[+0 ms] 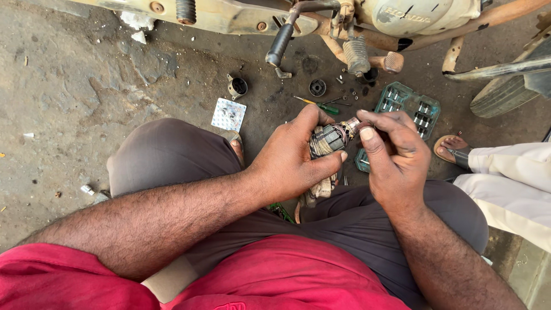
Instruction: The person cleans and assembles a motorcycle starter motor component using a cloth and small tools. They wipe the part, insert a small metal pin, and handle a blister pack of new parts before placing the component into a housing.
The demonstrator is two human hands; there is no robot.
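The dusty cream motorcycle (321, 17) stood over a green plastic socket tray (408, 109) on the ground. Left hand (290, 161) was wrapped tight round a grimy cloth-taped wiring bundle (327, 140) above the lap, while right hand (393, 155) pinched its small metal end connector (351, 125) with thumb and fingers

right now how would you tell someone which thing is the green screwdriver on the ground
Start at the motorcycle along the top and drop to the black kick lever. Just below it, left of the green socket case, lies the screwdriver: the only long thin tool, green-handled, beside small round black parts.
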